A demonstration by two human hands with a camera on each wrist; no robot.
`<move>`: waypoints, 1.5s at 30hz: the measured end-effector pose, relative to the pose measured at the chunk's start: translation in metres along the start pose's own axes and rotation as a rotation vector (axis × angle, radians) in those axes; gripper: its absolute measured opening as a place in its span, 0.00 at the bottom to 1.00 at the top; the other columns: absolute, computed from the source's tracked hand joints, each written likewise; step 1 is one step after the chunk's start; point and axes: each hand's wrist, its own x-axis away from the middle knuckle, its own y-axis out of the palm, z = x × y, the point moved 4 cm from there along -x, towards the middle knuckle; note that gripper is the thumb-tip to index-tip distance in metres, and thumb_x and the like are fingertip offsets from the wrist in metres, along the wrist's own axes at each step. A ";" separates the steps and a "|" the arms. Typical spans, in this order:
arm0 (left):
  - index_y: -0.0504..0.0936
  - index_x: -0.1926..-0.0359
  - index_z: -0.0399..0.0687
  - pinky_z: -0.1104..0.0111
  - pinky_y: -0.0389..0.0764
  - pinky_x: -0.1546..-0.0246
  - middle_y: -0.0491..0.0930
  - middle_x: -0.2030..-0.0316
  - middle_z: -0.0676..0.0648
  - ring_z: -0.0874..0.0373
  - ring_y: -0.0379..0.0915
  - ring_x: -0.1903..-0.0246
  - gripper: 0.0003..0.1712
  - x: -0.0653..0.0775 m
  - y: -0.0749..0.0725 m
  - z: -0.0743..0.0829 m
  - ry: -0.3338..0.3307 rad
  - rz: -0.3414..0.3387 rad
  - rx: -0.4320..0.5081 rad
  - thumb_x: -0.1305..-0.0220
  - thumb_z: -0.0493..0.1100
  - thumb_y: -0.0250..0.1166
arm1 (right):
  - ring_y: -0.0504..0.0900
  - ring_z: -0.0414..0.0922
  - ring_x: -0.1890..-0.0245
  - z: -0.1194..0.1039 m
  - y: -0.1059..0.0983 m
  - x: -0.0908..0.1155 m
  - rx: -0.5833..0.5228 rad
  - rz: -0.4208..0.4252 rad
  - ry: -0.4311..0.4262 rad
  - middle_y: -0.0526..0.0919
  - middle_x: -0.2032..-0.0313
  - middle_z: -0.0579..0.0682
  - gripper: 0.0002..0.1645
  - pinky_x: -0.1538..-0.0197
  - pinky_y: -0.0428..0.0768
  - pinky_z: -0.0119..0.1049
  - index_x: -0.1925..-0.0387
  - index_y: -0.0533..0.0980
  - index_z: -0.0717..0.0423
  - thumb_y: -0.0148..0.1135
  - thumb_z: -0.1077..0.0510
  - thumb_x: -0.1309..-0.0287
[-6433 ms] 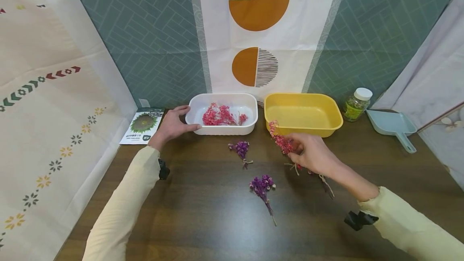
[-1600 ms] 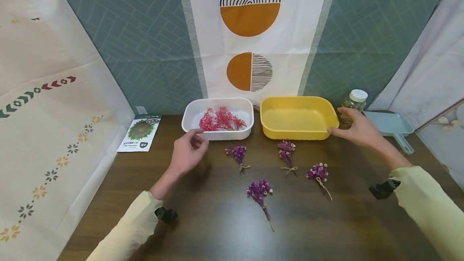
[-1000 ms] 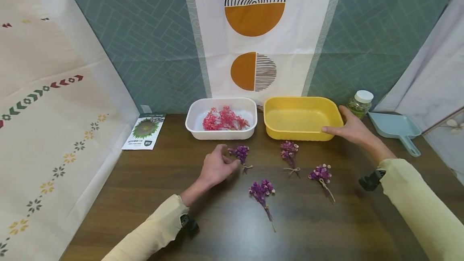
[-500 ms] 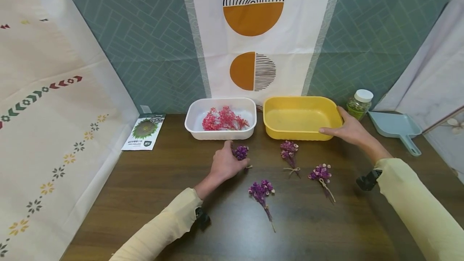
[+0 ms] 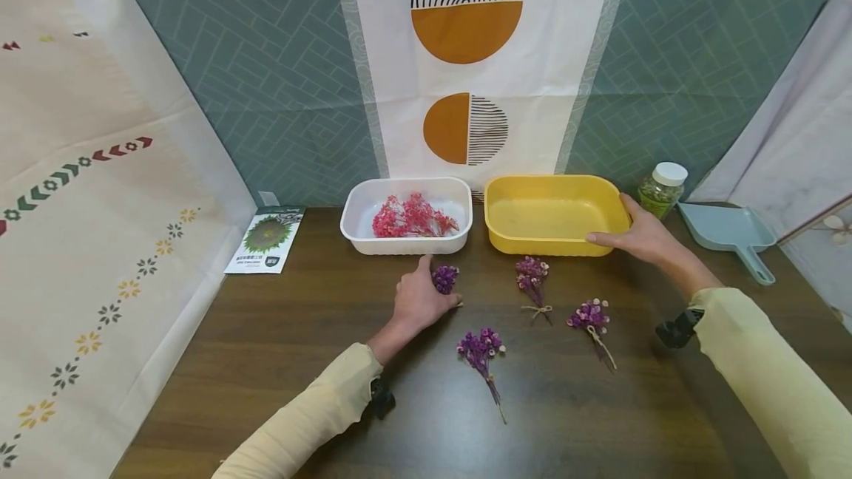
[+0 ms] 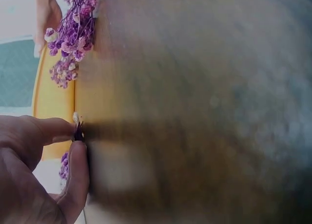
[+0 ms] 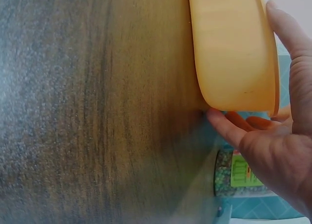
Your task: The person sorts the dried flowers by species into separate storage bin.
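Observation:
At the table's middle, my left hand [image 5: 419, 298] pinches a small bunch of purple dried flowers [image 5: 445, 279] by its stems. Thumb and finger meet round the dark stems in the left wrist view, and the flower heads [image 6: 64, 165] show below, partly hidden. My right hand [image 5: 640, 235] holds the right end of a yellow tub [image 5: 555, 246], thumb at the rim and fingers along the side wall. Just behind the left hand stands a white tub [image 5: 409, 247] with pink dried flowers [image 5: 413, 217] in it. No flowers show inside the yellow tub.
Three more purple bunches lie on the wooden table: one in front of the yellow tub [image 5: 532, 278], one to the right [image 5: 590, 316] and one nearest me [image 5: 481, 350]. A lidded jar [image 5: 661, 189] and a blue dustpan [image 5: 727, 228] stand right; a seed packet [image 5: 265, 237] lies left.
Pink flowers from my right hand now lie in the white tub. The left hand has left that tub's edge and come to the purple bunch; the right has moved to the yellow tub.

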 end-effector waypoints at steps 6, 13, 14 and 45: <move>0.76 0.38 0.41 0.47 0.79 0.55 0.85 0.56 0.39 0.38 0.81 0.57 0.42 0.000 -0.001 0.001 0.108 -0.013 0.002 0.56 0.45 0.81 | 0.67 0.65 0.44 -0.001 -0.001 0.000 -0.012 -0.004 0.000 0.64 0.36 0.69 0.70 0.36 0.61 0.68 0.21 0.38 0.59 0.71 0.35 0.45; 0.77 0.38 0.44 0.50 0.81 0.59 0.85 0.61 0.42 0.50 0.81 0.68 0.36 0.004 -0.003 0.004 0.232 -0.085 -0.027 0.51 0.40 0.77 | 0.66 0.65 0.45 -0.003 -0.001 0.000 -0.007 -0.031 -0.009 0.64 0.38 0.71 0.68 0.36 0.61 0.69 0.23 0.38 0.64 0.70 0.37 0.42; 0.77 0.38 0.45 0.50 0.81 0.59 0.85 0.61 0.42 0.51 0.80 0.69 0.36 0.005 -0.002 0.005 0.244 -0.094 -0.030 0.50 0.39 0.77 | 0.67 0.64 0.45 -0.003 -0.001 0.000 -0.006 -0.032 -0.008 0.64 0.39 0.71 0.67 0.36 0.61 0.68 0.23 0.38 0.64 0.70 0.37 0.42; 0.75 0.34 0.44 0.68 0.77 0.83 0.79 0.74 0.52 0.64 0.75 0.86 0.34 0.006 -0.015 0.013 0.304 -0.181 0.240 0.43 0.33 0.71 | 0.68 0.64 0.44 -0.002 -0.001 0.002 -0.005 -0.023 -0.010 0.65 0.38 0.69 0.68 0.35 0.61 0.67 0.23 0.41 0.63 0.71 0.35 0.45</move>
